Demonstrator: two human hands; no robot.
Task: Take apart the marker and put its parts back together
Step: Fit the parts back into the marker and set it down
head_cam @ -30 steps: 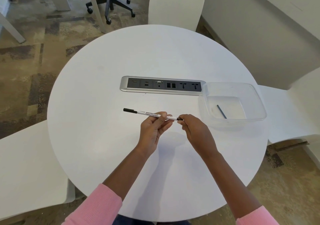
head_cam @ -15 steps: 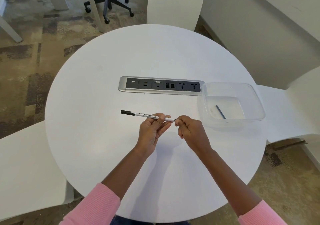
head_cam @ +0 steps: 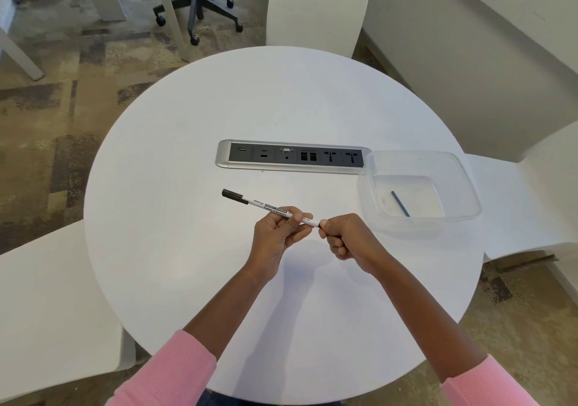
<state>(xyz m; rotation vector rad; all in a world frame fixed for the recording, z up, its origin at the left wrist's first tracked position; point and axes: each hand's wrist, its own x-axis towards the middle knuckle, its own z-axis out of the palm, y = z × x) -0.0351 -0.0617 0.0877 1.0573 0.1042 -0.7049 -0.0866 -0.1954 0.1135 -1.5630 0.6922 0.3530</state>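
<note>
Fingers (head_cam: 289, 225) of our left hand (head_cam: 275, 240) pinch the white barrel of the marker (head_cam: 269, 209) near its right end, thumb on top and the others curled beneath. From that grip the marker runs out toward ten o'clock, slightly tilted, its black cap (head_cam: 233, 195) at the far left tip, held just above the round white worktop (head_cam: 175, 205). At twelve o'clock from our hands we see the silver socket strip (head_cam: 294, 156) set flat into the worktop. Just right of our left hand, our right hand (head_cam: 347, 238) is balled into a fist, its fingers (head_cam: 327, 225) closed over the marker's right end, which is hidden inside. Both our sleeves are pink. Further right, at about two o'clock from our hands, sits a clear plastic tub (head_cam: 463, 180), touching the strip's right end. We see a thin dark rod (head_cam: 400, 203) lying on its floor, well apart from the marker.
</note>
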